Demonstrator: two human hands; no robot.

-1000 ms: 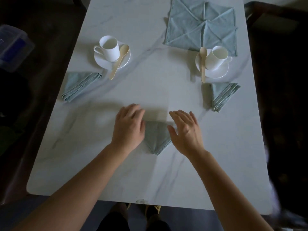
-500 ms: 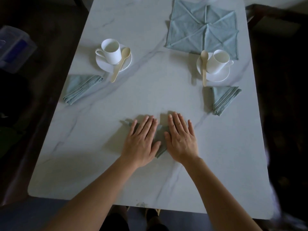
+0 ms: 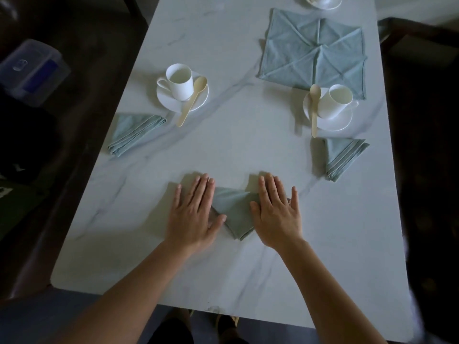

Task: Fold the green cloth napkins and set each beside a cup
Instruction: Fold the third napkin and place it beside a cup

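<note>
Both hands lie flat with fingers straight: the left hand (image 3: 192,214) and right hand (image 3: 277,212) press the folded green napkin (image 3: 234,214) against the marble counter (image 3: 248,150), well short of either cup.

The room is dim. The pale marble table (image 3: 248,150) is the one bright area, and everything around it sinks nearly to black. Light comes from the right of the frame, so soft-edged shadows fall to the left of my left grip (image 3: 192,214), my right grip (image 3: 277,214) and the right-hand cup (image 3: 335,101). The stone looks matte and evenly lit. The centre is fairly sharp. The table's edges bow with wide-angle distortion, the lower right edge smears into a pale blur, and the plastic box (image 3: 32,70) at upper left is murky.
</note>
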